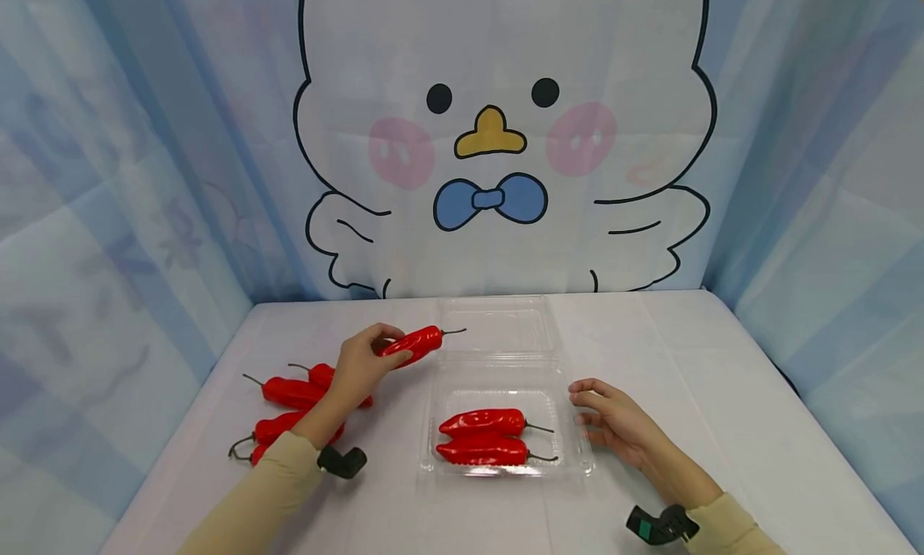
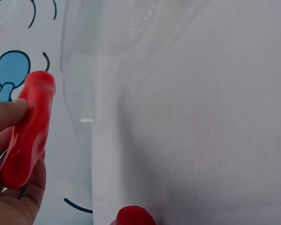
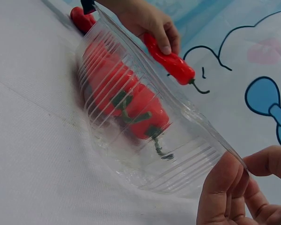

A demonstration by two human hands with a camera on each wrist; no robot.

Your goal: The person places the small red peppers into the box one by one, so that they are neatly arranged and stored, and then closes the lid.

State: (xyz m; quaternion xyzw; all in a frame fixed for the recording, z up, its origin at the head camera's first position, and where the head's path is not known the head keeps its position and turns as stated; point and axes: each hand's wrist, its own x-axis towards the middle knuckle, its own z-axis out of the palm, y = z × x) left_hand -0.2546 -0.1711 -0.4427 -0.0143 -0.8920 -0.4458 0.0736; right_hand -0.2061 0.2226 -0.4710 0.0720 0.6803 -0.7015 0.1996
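Observation:
My left hand (image 1: 358, 368) grips a red pepper (image 1: 424, 342) between thumb and fingers, raised above the table left of the container's lid. In the left wrist view the held pepper (image 2: 29, 124) has its thin stem pointing up. A clear plastic container (image 1: 498, 377) stands unfolded, its lid (image 1: 498, 326) laid back on the far side. Two red peppers, a rear one (image 1: 480, 422) and a front one (image 1: 480, 450), lie side by side inside, stems to the right. At the right side, my right hand (image 1: 613, 423) pinches the container's rim between thumb and fingers, shown closely in the right wrist view.
Several more red peppers (image 1: 292, 393) lie in a loose group left of the container, partly covered by my left forearm. A white cloth (image 1: 722, 394) covers the table. Behind hangs a curtain (image 1: 498, 258) with a cartoon figure.

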